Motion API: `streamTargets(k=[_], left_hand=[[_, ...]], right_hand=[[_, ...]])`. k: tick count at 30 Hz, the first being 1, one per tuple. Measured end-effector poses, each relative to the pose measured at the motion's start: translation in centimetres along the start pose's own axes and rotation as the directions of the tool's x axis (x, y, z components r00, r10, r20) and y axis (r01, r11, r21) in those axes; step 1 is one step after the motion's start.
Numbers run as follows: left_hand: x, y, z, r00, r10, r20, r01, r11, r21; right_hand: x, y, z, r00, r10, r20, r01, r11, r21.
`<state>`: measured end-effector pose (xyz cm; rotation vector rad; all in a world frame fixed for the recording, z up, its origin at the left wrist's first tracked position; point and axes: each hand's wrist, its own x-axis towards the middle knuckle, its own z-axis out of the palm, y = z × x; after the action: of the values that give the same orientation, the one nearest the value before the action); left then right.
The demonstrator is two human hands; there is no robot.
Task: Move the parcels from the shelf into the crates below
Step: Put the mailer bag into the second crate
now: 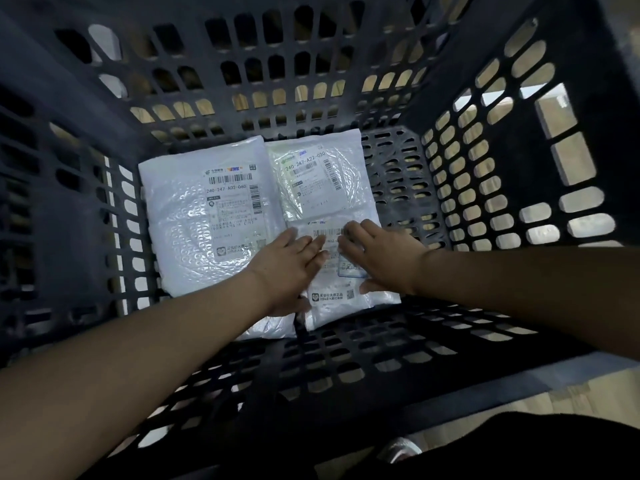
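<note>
Head view is showing us reaching deep into a dark slatted crate [485, 174], where we are setting a white bubble-mailer parcel [341, 296] flat on the floor at the near right of the stack. Our left hand [289, 261] is lying on its left edge and our right hand [377, 256] on its right half, fingers of both straight and spread, pressing down rather than curling round or pinching anything. Two other parcels are already lying here: a large mailer [194, 220] to the left and a smaller mailer [311, 178] behind, its near edge seemingly overlapped by ours.

To do this step well, we are judging that the palms should be flattening the parcel so its label [332, 237] is facing up and its left edge is sitting snug against the large mailer without riding up over it. We are keeping the free floor on the right open for later parcels. Lifting both hands straight up should be avoiding dragging the slick film out of line.
</note>
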<state>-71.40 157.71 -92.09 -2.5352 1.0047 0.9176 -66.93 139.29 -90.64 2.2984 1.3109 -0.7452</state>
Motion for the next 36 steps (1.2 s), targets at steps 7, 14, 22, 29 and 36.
streamTargets(k=[7,14,22,29,36], left_hand=[[-1.5,1.4,-0.1,0.997,0.08,0.014,-0.08,0.997,0.009],[-1.5,1.9,1.5,0.985,0.104,0.14,-0.123,0.983,0.139],[-1.1,1.1,0.1,0.989,0.116,0.092,-0.122,0.991,0.062],[-1.5,0.9,1.0,0.997,0.077,0.008,-0.076,0.997,-0.033],[-2.3,1.2,-0.7,0.989,0.06,0.137,-0.056,0.998,-0.03]], right_hand=[[-2.0,2.9,0.5,0.976,-0.174,0.13,0.171,0.985,0.032],[-2.6,4.1,2.1,0.923,-0.26,0.285,0.28,0.96,-0.031],[-1.7,4.5,1.0,0.922,-0.226,0.315,0.239,0.971,-0.002],[-1.4,3.3,-0.1,0.928,-0.167,0.334,0.185,0.982,-0.022],[-2.1,2.9,-2.1,0.918,-0.119,0.378,0.144,0.989,-0.037]])
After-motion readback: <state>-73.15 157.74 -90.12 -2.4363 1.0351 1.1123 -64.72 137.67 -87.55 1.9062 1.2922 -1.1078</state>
